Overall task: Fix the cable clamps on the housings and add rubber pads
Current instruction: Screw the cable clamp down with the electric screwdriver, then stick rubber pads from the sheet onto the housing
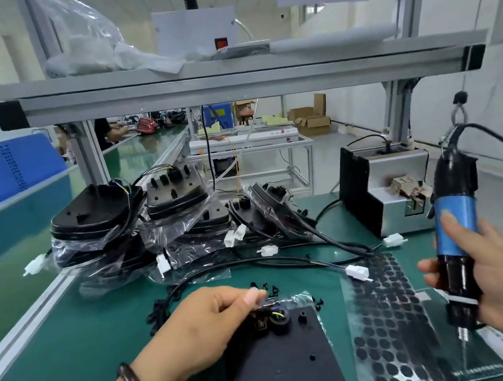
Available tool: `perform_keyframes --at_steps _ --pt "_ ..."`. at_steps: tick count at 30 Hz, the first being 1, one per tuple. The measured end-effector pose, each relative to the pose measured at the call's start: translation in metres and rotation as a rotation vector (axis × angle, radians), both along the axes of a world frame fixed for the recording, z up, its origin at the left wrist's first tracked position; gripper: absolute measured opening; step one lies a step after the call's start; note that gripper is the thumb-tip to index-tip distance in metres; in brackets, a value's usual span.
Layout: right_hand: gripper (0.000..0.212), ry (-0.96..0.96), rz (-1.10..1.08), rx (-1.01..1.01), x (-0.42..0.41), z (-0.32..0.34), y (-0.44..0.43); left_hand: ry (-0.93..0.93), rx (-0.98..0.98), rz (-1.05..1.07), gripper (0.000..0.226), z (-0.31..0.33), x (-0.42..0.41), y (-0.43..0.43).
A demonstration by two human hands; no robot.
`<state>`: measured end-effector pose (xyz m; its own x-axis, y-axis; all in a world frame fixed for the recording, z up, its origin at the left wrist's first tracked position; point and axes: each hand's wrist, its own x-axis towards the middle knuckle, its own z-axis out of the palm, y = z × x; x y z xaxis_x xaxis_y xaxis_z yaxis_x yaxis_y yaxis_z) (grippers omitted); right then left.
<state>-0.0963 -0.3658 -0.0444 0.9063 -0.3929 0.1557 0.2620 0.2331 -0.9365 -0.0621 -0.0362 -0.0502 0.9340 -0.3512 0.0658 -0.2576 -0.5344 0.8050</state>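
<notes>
A flat black housing (284,366) lies in front of me on the green bench, with a cable grommet and coloured wires at its far end. My left hand (207,325) rests over that end, thumb and fingers pinching a small black piece, likely a cable clamp (258,303). More loose black clamps (157,311) lie scattered just beyond. My right hand (490,276) grips a blue and black electric screwdriver (457,241), bit pointing down, held above the right side of the sheet of round black rubber pads (390,317).
Stacked housings in clear plastic bags (122,226) with cables and white connectors (357,272) crowd the back of the bench. A metal screw feeder (391,192) stands at the back right. An aluminium shelf frame (224,84) spans overhead. The screwdriver's cable loops to the right.
</notes>
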Motion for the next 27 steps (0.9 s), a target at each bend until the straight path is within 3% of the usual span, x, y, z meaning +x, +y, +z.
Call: perform_keyframes --at_steps 9,14,19,23,25,27 --pt "0.042 0.061 -0.070 0.030 0.007 -0.005 -0.017 -0.100 -0.065 0.127 0.027 -0.018 0.002 -0.011" --pt "0.032 0.074 -0.140 -0.053 0.005 -0.002 -0.015 -0.114 -0.083 0.108 0.026 -0.021 0.001 -0.013" --pt "0.042 0.161 -0.199 -0.143 0.002 0.002 -0.005 -0.140 -0.069 0.119 0.025 -0.021 -0.002 -0.013" --pt "0.047 0.158 -0.214 -0.205 0.001 0.002 0.000 -0.054 -0.035 0.116 0.024 -0.009 -0.006 -0.014" --pt "0.038 0.179 -0.218 -0.242 0.001 0.001 0.000 -0.052 0.027 0.116 0.021 0.007 -0.010 -0.016" --pt "0.031 0.209 -0.213 -0.269 0.002 -0.001 -0.002 -0.167 0.048 0.135 0.019 0.025 -0.014 -0.027"
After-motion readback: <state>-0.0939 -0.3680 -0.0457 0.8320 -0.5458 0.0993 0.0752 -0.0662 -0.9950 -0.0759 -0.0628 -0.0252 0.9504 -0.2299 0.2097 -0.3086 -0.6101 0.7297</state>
